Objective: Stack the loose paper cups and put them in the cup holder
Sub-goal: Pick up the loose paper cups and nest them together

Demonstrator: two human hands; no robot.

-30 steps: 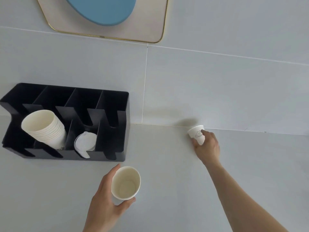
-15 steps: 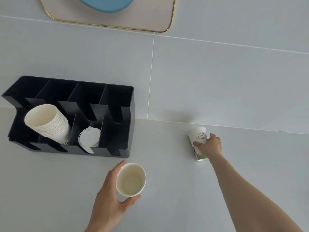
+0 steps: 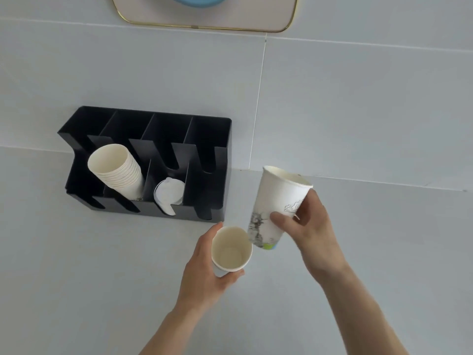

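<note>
Two bare forearms, no sleeves in view. Left hand (image 3: 204,272) & right hand (image 3: 316,235): no gloves, rings, watch or bands. Forearms enter frame from approx 6 o'clock.

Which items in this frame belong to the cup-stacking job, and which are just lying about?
Part of the job:
- plain cup in the left hand
- printed cup in the right hand
- black cup holder
- stacked cups already in the holder

Just lying about:
- white lids in the neighbouring slot
- gold-rimmed frame on the wall
</note>
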